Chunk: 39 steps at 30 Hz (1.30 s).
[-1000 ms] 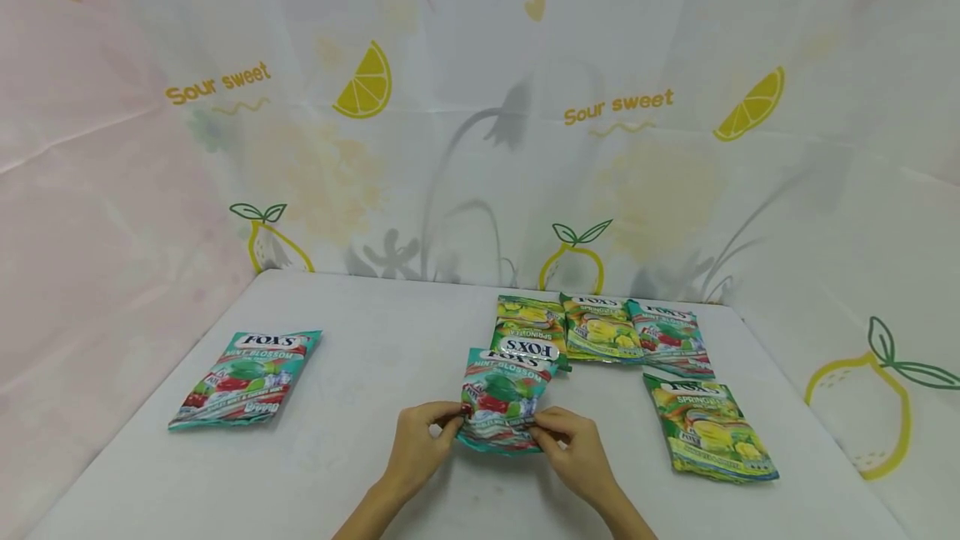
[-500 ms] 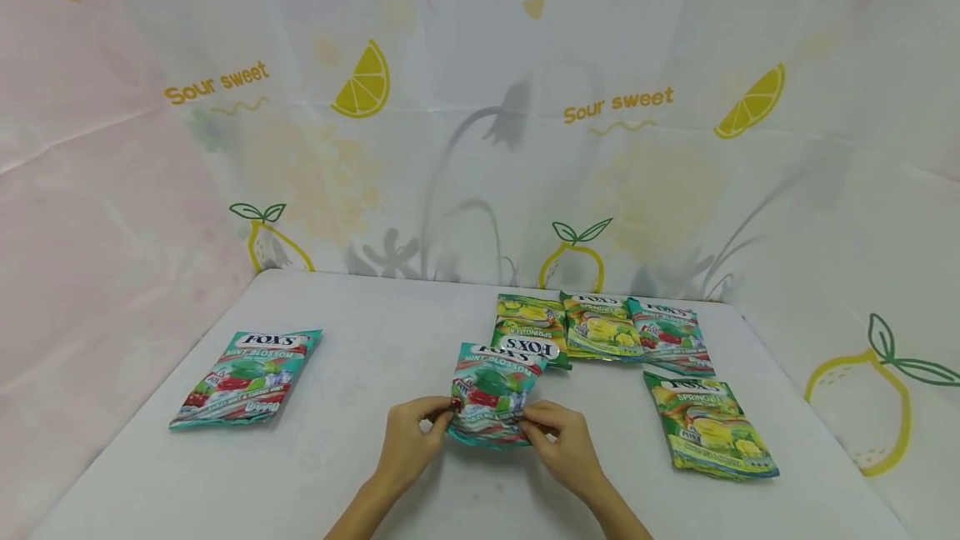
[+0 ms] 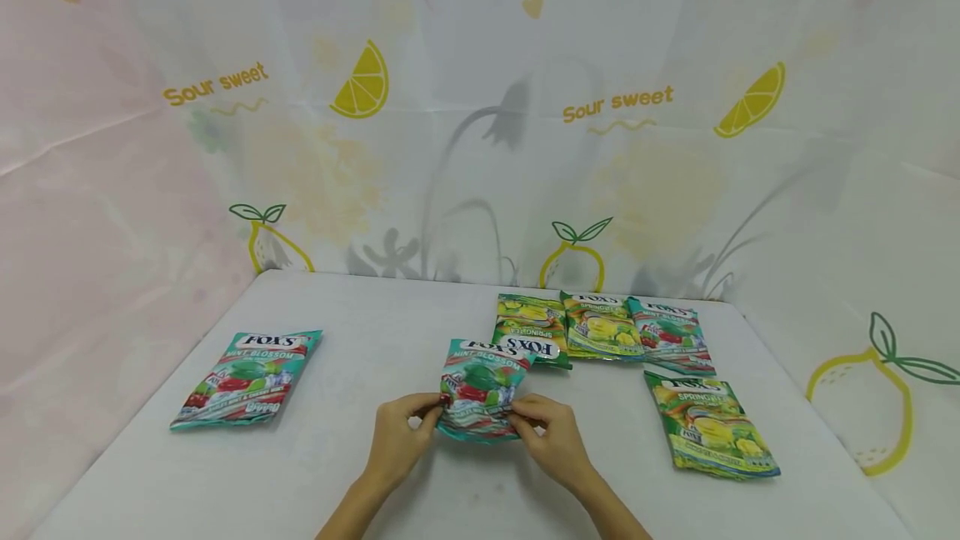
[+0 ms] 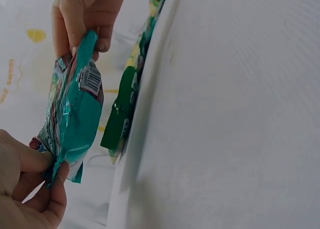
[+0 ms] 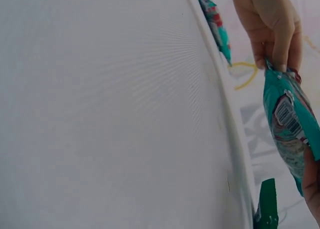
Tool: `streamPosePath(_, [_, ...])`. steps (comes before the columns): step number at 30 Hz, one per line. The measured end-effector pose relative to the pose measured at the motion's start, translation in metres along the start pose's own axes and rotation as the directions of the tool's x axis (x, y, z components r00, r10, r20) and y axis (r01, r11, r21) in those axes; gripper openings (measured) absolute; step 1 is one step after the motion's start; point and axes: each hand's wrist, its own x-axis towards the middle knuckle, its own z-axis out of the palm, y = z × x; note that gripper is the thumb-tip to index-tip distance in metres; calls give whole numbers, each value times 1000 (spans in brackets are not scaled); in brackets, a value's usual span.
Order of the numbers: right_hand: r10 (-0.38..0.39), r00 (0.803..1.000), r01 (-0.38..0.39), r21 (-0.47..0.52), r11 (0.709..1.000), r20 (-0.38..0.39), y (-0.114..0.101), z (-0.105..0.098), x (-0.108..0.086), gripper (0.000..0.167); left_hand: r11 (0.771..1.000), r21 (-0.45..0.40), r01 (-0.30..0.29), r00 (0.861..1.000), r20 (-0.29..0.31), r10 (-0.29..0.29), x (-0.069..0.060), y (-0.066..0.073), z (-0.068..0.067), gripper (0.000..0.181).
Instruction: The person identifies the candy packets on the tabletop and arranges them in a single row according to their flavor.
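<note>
A teal Fox's Mint Blossom candy bag (image 3: 480, 394) is held up above the table between both hands in the head view. My left hand (image 3: 401, 436) pinches its left side near the lower corner. On the opposite side, my right hand (image 3: 551, 436) pinches the lower right edge between thumb and fingers. The left wrist view shows the same candy bag (image 4: 80, 114) edge-on, with its barcode and back seam visible. In the right wrist view the bag (image 5: 290, 119) hangs tilted between the two hands.
Another Mint Blossom bag (image 3: 247, 377) lies at the left of the white table (image 3: 352, 340). At the back right are an upside-down Spring Tea bag (image 3: 528, 327), an upright Spring Tea bag (image 3: 602, 327) and a Mint Blossom bag (image 3: 671, 336). One more Spring Tea bag (image 3: 712, 427) lies nearer at right.
Both hands have shifted slightly left and a little up in the head view, carrying the held candy bag with them. More of the upside-down Spring Tea bag shows behind it. The other bags stay put.
</note>
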Motion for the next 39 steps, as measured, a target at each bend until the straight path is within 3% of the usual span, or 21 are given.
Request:
streamPosePath(7, [39,999,-40,-41,998,-3,-7,5,6,16,1000,18,-4,1000,-18,4,2,-3,-6,18])
streamPosePath(12, [9,1000,-9,-48,999,-2,-19,9,10,17,999,36,-4,999,-33,5,1,-5,-9,19])
streamPosePath(18, [40,999,-40,-46,998,4,-6,16,12,17,999,48,-17,998,-53,20,1,-8,-13,19])
streamPosePath(39, [-45,999,44,-29,999,-25,1,37,20,16,993,112,-44,992,-115,57,3,-18,-26,21])
